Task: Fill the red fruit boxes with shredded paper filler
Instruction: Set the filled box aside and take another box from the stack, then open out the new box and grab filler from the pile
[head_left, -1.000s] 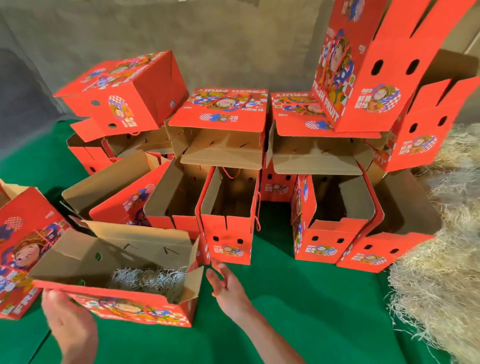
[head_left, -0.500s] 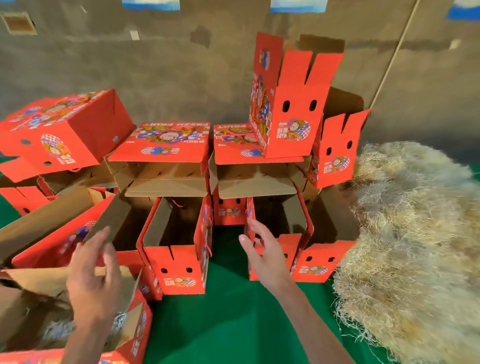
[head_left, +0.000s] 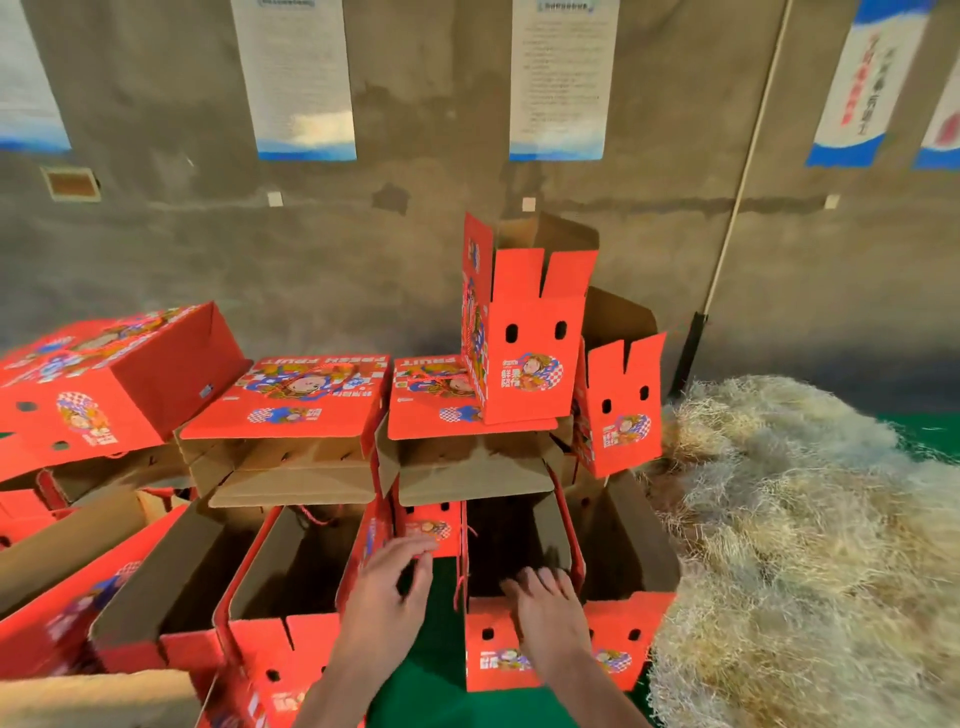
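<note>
Several red fruit boxes stand open-topped in rows on green cloth, with more stacked behind. My right hand (head_left: 545, 610) reaches over the front rim of one open red box (head_left: 488, 657), its fingers lying straight across the top edge into the dark inside. My left hand (head_left: 384, 592) hovers in the gap between that box and the neighbouring open box (head_left: 283, 636), fingers loosely curled and holding nothing, close to that box's side wall. A big heap of pale shredded paper filler (head_left: 810, 545) lies to the right, touching the rightmost boxes. Both near boxes look dark inside, with no filler visible.
Closed and half-folded boxes are piled behind, one tall upright box (head_left: 530, 353) on top. A brown cardboard flap (head_left: 93, 699) sticks in at the lower left. A grey wall with posters (head_left: 296, 78) stands behind, and green cloth (head_left: 431, 691) shows between the boxes.
The view has tilted up and shifted. My left hand left the near box with filler and moved forward into the gap. My right hand moved right onto the open box's front rim.
</note>
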